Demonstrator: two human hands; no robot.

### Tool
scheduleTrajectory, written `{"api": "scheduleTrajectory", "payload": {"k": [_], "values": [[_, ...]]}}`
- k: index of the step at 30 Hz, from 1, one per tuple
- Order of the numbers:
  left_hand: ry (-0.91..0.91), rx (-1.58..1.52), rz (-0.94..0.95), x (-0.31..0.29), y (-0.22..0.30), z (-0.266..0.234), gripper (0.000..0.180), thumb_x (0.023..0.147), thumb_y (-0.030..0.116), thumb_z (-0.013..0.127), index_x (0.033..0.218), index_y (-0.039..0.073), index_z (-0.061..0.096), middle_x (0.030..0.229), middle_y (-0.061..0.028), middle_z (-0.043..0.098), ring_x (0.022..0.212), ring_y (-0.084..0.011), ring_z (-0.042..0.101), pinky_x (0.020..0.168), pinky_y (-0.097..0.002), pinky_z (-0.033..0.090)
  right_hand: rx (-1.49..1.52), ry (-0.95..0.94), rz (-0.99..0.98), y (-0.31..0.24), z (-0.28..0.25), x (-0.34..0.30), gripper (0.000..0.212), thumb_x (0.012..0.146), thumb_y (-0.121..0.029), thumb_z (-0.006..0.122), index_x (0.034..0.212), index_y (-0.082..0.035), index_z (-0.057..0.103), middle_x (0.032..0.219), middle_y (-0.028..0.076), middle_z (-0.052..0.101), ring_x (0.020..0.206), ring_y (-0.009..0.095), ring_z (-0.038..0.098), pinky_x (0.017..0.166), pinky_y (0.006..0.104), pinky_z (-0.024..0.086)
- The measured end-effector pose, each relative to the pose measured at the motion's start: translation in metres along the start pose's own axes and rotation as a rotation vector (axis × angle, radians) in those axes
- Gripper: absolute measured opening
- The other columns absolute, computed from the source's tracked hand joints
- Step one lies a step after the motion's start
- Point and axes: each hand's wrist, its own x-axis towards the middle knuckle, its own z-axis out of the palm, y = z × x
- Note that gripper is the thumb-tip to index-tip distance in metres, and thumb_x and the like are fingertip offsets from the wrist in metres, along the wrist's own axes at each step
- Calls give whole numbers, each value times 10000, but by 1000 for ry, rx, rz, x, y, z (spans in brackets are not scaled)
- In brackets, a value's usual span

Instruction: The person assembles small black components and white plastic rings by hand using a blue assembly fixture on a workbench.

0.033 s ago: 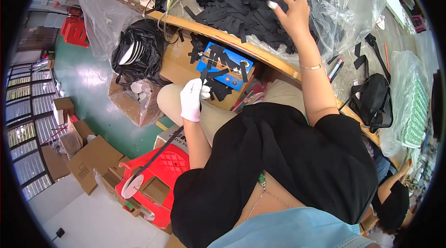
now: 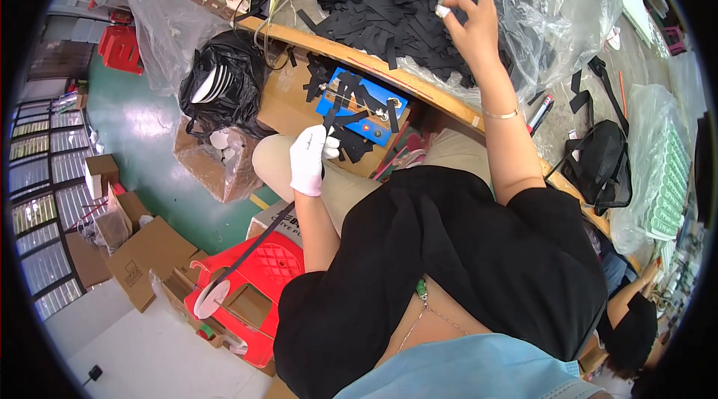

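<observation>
The left hand (image 2: 310,161), in a white glove, is closed on a long black strap (image 2: 258,242) that trails down past the knee toward a red stool (image 2: 258,279). The strap looks light, limp and thin, best pinched flat near its end. The bare right hand (image 2: 473,21) reaches up, fingers together on a small white piece, over a heap of cut black strips (image 2: 381,2) on the tabletop (image 2: 419,85). Left of it, a black bag (image 2: 224,85) holds white discs

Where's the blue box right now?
Head view, centre-left: the blue box sits under the table edge, just above the gloved left hand.
</observation>
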Motion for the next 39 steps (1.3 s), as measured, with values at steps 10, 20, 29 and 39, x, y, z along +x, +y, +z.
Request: {"api": "scheduleTrajectory", "payload": {"k": [10, 20, 29, 39], "values": [[-112, 127, 21, 10, 46, 55, 222, 886, 161, 538, 979, -35, 585, 721, -107, 645, 567, -122, 586, 533, -223, 475, 1088, -842, 437, -59, 30, -73, 218, 840, -185, 619, 928, 13, 637, 807, -4, 611, 719, 42, 522, 628, 194, 422], [-154, 149, -14, 16, 45, 58, 245, 888, 218, 550, 964, -10, 598, 708, -71, 634, 548, -98, 559, 525, -206, 447, 1117, -879, 518, -64, 31, -69, 118, 782, -88, 623, 836, 17, 614, 721, -13, 582, 659, 31, 508, 581, 191, 416], [-125, 267, -80, 13, 37, 25, 246, 889, 222, 541, 914, -4, 633, 678, -53, 621, 532, -90, 550, 518, -205, 442, 313, -663, 190, -63, 49, -54, 139, 698, -161, 601, 750, -37, 636, 776, 112, 600, 757, 290, 597, 681, 394, 469], [-96, 207, -111, 23, 21, 17, 261, 886, 232, 549, 904, -15, 630, 668, -60, 617, 521, -94, 544, 503, -206, 438, 230, -676, 183, -67, 55, -55, 116, 707, -166, 596, 731, -57, 626, 819, 116, 601, 791, 307, 596, 701, 409, 472]]}}
